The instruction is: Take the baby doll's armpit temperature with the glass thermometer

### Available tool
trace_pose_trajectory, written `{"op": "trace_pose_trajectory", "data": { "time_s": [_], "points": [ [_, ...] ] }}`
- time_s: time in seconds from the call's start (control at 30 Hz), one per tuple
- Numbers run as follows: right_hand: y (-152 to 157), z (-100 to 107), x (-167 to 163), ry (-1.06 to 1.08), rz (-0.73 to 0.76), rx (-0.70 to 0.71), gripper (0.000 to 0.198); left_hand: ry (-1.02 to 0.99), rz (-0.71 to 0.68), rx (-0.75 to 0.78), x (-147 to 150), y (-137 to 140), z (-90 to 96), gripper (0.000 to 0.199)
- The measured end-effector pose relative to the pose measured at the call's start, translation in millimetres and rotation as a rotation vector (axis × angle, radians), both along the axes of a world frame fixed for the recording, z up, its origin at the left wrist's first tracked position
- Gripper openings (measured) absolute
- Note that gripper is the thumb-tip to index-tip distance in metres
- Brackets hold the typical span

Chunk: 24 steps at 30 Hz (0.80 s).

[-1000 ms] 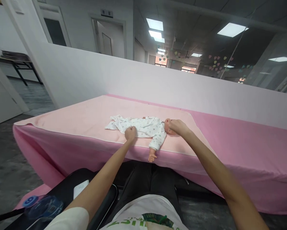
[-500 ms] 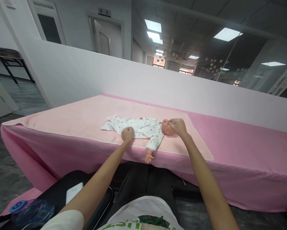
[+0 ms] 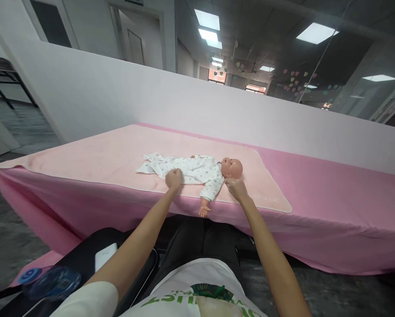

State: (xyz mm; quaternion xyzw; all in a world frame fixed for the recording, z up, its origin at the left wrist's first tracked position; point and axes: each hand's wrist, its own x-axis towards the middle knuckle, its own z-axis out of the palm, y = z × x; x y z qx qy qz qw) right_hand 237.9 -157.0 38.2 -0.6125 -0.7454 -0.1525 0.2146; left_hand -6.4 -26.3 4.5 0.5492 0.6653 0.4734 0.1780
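Note:
A baby doll (image 3: 232,168) lies on its back on a light pink blanket (image 3: 95,158), its head to the right. It wears a white patterned sleepsuit (image 3: 194,169), and one bare arm reaches over the front edge. My left hand (image 3: 173,179) is closed in a fist against the near side of the sleepsuit, around the lower body. Just below the doll's head, by the collar and shoulder, my right hand (image 3: 236,188) has its fingers pressed together. What lies inside either hand's fingers is hidden.
A darker pink cloth (image 3: 336,198) covers the table under the blanket. Behind it runs a low white wall (image 3: 217,114) with glass above. At lower left a black chair (image 3: 105,237) holds a white flat object (image 3: 105,256) and a clear blue bottle (image 3: 57,281).
My right hand has come down from the doll's face to beside its neck and shoulder, uncovering the head. My left hand stays at the sleepsuit. The view has tilted slightly down.

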Motion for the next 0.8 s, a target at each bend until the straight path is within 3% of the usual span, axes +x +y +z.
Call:
{"op": "trace_pose_trajectory", "data": {
  "time_s": [0.33, 0.53, 0.8],
  "points": [
    [2, -46, 20, 0.011, -0.117, -0.130, 0.032, 0.023, -0.010, -0.008, 2, -2, -1.1, 0.029],
    [-9, -53, 19, 0.019, -0.085, -0.192, 0.032, 0.040, -0.030, 0.000, 3, -5, 0.5, 0.030],
    [-7, -53, 15, 0.025, -0.080, -0.320, 0.048, 0.063, -0.033, -0.018, 3, -2, -1.7, 0.031]
  ]
}}
